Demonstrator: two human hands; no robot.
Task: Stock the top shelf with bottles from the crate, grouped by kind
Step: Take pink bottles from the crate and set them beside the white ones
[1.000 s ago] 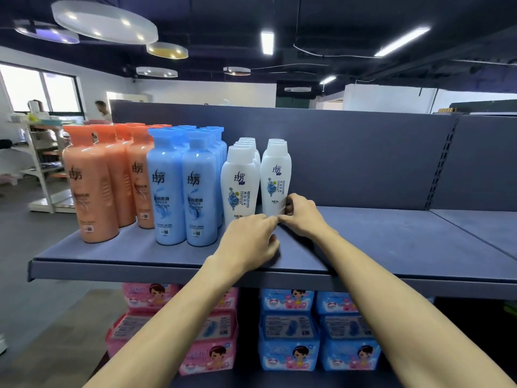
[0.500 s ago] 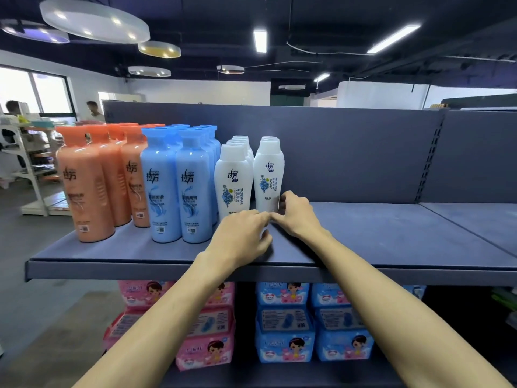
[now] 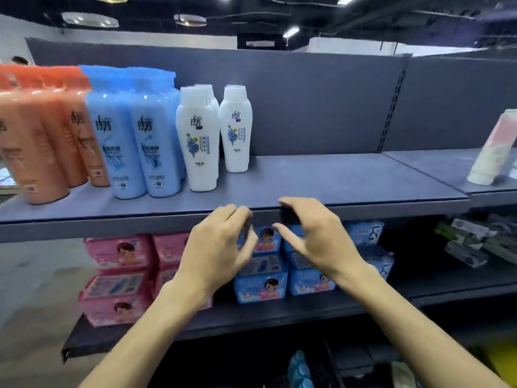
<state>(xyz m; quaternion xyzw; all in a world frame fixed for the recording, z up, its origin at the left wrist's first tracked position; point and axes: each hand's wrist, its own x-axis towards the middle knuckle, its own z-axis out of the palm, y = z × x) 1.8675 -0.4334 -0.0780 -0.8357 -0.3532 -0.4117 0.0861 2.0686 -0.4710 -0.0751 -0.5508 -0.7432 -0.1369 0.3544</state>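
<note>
The top shelf (image 3: 335,177) carries three groups standing upright: orange bottles (image 3: 36,141) at the left, blue bottles (image 3: 134,135) beside them, then white bottles (image 3: 215,133) in two short rows. My left hand (image 3: 221,247) and my right hand (image 3: 316,233) hover in front of the shelf's front edge, below the white bottles, fingers loosely curled and holding nothing. At the bottom edge, blue bottle caps (image 3: 299,371) show in a dark space; the crate itself cannot be made out.
A pale tube-like bottle (image 3: 495,147) leans on the neighbouring shelf section at far right. Pink packs (image 3: 120,275) and blue packs (image 3: 263,273) fill the shelf below. The top shelf right of the white bottles is bare grey board.
Both hands have let go of the front white bottles and pulled back off the shelf to its front edge. My view has tilted downward.
</note>
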